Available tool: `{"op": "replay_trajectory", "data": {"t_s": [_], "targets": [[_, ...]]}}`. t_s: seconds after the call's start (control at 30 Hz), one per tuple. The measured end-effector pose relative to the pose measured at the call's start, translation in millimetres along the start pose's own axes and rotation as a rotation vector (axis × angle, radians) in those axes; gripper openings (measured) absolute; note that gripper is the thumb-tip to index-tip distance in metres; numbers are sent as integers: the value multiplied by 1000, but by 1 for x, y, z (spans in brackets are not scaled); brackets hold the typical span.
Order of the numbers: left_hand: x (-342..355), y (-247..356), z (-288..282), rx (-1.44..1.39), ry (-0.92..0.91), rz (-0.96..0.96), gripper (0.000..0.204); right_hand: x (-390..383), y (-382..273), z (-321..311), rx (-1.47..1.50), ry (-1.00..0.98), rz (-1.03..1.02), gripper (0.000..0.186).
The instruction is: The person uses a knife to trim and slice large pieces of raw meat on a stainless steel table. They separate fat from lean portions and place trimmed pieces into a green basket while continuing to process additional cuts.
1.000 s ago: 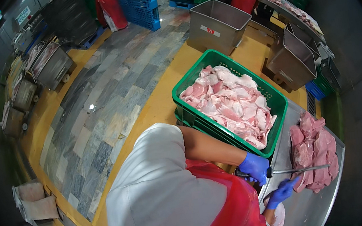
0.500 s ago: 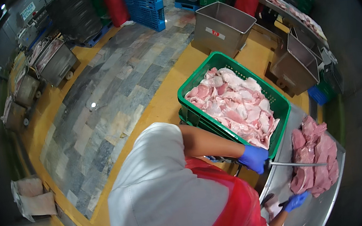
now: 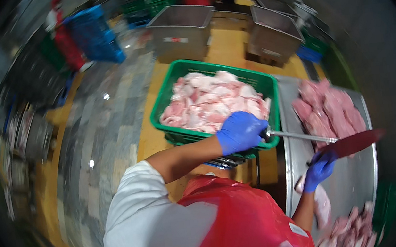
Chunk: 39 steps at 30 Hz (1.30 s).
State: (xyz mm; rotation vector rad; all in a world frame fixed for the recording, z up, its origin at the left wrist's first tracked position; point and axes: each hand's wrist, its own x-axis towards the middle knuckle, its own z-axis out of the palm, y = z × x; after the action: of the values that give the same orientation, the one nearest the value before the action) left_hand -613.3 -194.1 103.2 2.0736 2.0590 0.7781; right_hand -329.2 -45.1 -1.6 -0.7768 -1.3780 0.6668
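Now left hand (image 3: 241, 130) is gripping a slim metal rod (image 3: 302, 135); right hand (image 3: 319, 169) is holding a broad knife (image 3: 354, 144), blade newly showing across rod tip, so both tools are in play; contact unclear. Beyond, smooth pink meat slabs (image 3: 334, 108) are lying on flat steel table (image 3: 353, 174); boxy metal bins (image 3: 181, 40) are standing farther off.

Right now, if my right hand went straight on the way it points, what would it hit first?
Probably the metal rod, which crosses just ahead; beyond it lies the pink meat. Depth is unclear.
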Motion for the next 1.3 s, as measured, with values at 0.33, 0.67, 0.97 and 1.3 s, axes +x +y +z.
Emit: {"op": "replay_trajectory", "data": {"t_s": [0.33,0.67,0.97,1.3], "targets": [[19,10,-18,121,4,93,16,-66,84,-112,-585,-502,-315,12],[32,27,-20,23,-31,168,14,48,-84,-40,187,188,-249,29],[16,-10,46,-1330,-840,-492,16,-114,12,-109,-819,-245,97,24],[11,34,78,-1241,-1166,-416,21,-68,24,-151,-755,-8,-2,37]]}}
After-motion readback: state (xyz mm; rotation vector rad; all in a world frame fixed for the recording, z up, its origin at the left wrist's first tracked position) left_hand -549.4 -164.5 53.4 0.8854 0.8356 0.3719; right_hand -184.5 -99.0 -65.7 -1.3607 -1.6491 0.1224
